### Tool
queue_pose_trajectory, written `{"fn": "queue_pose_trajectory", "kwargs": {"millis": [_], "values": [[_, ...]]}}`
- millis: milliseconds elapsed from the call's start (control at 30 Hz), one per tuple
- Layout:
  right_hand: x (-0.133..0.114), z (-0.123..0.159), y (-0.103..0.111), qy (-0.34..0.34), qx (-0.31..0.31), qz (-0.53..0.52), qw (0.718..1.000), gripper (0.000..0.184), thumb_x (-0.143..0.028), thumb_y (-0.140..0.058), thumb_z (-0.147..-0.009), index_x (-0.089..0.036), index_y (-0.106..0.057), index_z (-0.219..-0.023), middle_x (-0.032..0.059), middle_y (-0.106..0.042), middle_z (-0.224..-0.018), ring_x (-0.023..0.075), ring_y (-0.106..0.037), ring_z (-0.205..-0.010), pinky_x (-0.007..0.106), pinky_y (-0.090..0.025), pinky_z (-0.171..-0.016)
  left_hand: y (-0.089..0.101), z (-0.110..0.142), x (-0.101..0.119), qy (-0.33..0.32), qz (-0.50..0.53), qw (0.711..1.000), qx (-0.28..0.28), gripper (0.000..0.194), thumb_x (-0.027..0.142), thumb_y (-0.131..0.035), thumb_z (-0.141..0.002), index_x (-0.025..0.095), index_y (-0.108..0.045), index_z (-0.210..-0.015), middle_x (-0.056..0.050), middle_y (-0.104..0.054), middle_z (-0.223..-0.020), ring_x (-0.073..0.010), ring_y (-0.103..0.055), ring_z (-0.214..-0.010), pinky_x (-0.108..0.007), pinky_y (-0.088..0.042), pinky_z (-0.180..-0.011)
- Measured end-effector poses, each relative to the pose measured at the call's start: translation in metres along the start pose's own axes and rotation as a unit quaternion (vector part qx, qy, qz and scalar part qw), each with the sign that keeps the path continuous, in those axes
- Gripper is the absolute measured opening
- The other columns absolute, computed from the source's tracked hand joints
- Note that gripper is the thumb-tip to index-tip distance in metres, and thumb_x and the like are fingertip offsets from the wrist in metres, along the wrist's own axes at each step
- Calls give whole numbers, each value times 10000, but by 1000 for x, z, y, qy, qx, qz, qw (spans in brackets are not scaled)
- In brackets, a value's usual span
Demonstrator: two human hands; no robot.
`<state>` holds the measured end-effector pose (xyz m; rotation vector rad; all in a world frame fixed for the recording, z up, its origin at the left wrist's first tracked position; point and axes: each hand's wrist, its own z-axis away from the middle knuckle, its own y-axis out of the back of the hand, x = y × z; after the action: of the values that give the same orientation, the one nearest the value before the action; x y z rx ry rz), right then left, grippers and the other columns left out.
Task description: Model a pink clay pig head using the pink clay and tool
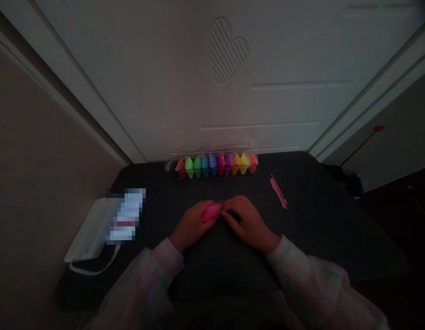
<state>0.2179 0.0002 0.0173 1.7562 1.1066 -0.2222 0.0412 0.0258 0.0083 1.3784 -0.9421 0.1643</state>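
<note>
Two bare hands meet at one small pink packet (210,212), which sits on the person's side of the row of coloured packets (213,166), in line with the row's middle. The left hand (192,223) is wrapped around the pink packet, gripping its body. The right hand (249,225) has the tips of thumb and forefinger brought together at the packet's clear end, with a gap showing between the two digits behind the tips; the remaining fingers are folded and partly hidden.

The packet looks bright pink and plump, with crinkled transparent wrapping towards the right hand; whether that wrapping is torn, the dim light does not tell. Both forearms, in pale striped sleeves (305,270), reach towards the row and slant inward, the backs of the hands turned up.

Nearer the person than the row's right end, slim pink tools (277,190) lie on the dark table (322,220). Nearer the person than its left end are a pixelated pale rectangle (128,213) and a flat white object (85,229).
</note>
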Motion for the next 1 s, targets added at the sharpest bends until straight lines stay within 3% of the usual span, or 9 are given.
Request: {"fn": "queue_pose_trajectory", "kwargs": {"millis": [133,367,600,733,833,1000], "values": [[0,1,-1,-10,-6,20,1000,74,-176,-492,-790,-195,-544,-839,34,-619,-837,183,-508,-838,362,-386,-794,1,0,0,-4,-2,1000,-1,348,302,-538,-735,152,-504,-1047,-59,-597,-1023,-174,-555,-915,-306,-433,-835],[1,1,-1,-23,-17,28,999,77,-171,-500,-785,-205,-548,-835,20,-623,-996,198,-474,-980,374,-362,-850,-1,0,-3,-3,-10,1000,4,338,267,-561,-714,167,-506,-1033,-45,-600,-1006,-169,-560,-895,-297,-437,-823],[-1,1,3,4,5,-1,1000,92,-164,-502,-778,-195,-552,-848,34,-623,-898,174,-516,-906,360,-368,-849,2,0,-1,-8,27,1000,-7,325,283,-571,-705,169,-525,-1006,-41,-606,-972,-168,-561,-873,-305,-439,-806],[0,-1,5,-82,55,-55,994,124,-191,-497,-781,-178,-544,-896,52,-594,-854,162,-543,-834,303,-431,-743,7,-1,2,-37,68,997,-11,293,277,-603,-679,190,-552,-954,-36,-587,-954,-171,-546,-881,-313,-438,-797],[1,-3,6,-133,1,-78,988,107,-230,-504,-784,-191,-575,-853,27,-611,-793,150,-567,-758,286,-443,-691,8,-1,1,-53,79,995,-7,270,239,-599,-682,196,-556,-945,-38,-562,-957,-169,-531,-883,-317,-435,-793],[0,-6,9,-152,-69,-77,983,129,-263,-524,-780,-196,-626,-819,21,-655,-801,154,-588,-765,306,-434,-725,6,-1,0,-55,71,996,-20,241,192,-578,-692,193,-546,-931,-30,-553,-932,-160,-528,-865,-305,-429,-785]]}}
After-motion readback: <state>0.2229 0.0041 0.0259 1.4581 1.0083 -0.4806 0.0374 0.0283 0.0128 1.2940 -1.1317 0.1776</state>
